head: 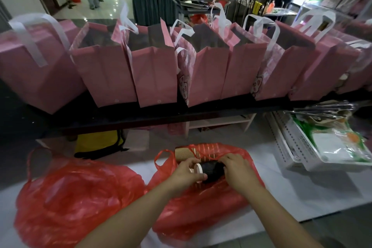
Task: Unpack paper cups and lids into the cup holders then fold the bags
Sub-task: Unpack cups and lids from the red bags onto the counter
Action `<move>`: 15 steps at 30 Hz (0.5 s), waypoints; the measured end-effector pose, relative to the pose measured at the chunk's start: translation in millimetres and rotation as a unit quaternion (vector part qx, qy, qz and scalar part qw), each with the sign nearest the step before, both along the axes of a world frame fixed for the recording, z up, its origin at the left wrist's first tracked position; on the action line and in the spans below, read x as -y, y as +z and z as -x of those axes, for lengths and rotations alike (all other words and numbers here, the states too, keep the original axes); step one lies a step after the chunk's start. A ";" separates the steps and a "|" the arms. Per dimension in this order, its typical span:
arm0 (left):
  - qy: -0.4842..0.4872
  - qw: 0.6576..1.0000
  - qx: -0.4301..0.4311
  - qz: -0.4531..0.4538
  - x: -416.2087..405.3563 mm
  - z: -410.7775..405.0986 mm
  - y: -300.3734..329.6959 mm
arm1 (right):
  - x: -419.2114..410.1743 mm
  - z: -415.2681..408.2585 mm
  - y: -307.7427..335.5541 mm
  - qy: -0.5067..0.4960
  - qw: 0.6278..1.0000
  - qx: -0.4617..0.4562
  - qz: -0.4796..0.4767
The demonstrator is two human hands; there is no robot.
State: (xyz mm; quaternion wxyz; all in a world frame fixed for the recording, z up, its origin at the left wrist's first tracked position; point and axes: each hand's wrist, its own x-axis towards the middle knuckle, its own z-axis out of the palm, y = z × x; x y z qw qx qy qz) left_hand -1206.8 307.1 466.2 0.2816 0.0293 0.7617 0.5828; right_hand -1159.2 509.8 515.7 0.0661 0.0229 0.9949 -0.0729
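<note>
Lower centre: I had both hands, left hand [188, 171] and right hand [237, 169], fingers pinching black cup stack [211, 169] over red bag [201, 207]. Unpacking step; next needs lift clear.

Two bare forearms enter from the bottom edge, uncovered along the whole length that shows; no sleeve or cuff reaches into view. The left hand [186, 171] and right hand [238, 171] are ungloved. The wrists carry no watch, band or bracelet, and the fingers that show bear no rings. Fingernails appear short and plain, though the wide-angle view is too soft to tell more. Nothing else of the person, clothing included, falls within the picture.
</note>
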 end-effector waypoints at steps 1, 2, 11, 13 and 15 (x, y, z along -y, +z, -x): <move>0.007 1.000 0.005 -0.008 3.4 1.0 2.7 | -0.3 -0.1 0.7 -0.007 1.000 -0.005 0.004; 0.013 1.000 0.009 -0.018 8.2 1.7 5.5 | -0.2 -0.4 1.6 -0.013 1.000 -0.012 0.011; 0.057 0.996 -0.069 -0.025 81.4 16.9 48.9 | 40.2 13.2 10.1 0.109 0.992 -0.054 0.011; 0.066 0.993 -0.097 -0.018 99.7 17.9 62.3 | 59.5 23.7 15.4 0.119 0.990 -0.071 0.001; 0.070 0.990 -0.119 -0.007 118.4 14.5 73.2 | 80.8 34.1 20.1 0.135 0.988 -0.077 0.004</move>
